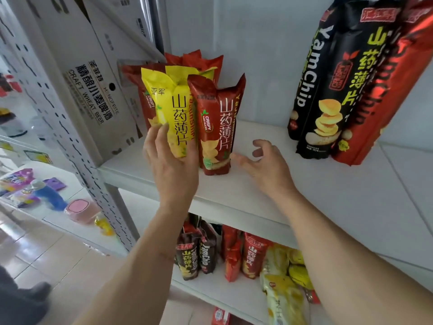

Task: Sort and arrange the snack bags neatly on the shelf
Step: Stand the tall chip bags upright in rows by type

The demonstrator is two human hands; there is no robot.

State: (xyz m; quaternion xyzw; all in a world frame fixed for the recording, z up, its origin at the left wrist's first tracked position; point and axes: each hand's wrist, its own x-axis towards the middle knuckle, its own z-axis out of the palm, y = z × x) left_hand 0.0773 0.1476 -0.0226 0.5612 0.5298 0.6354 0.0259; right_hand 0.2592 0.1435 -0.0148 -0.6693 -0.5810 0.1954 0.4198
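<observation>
On the shelf (304,184), your left hand (173,167) lay flat on the yellow bag (174,109); right hand (264,165) hung loose, empty, beside the red bag (216,127).

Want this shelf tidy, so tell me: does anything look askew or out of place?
Yes. The yellow bags on the lower shelf lie slumped in a heap; above, the front yellow bag tilts left.

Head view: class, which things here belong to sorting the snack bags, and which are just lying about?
Job: yellow bag, red bag, black bags, lower-shelf bags, shelf, left hand touching the yellow bag, right hand empty.
Lying about: beer carton, pink tub.
</observation>
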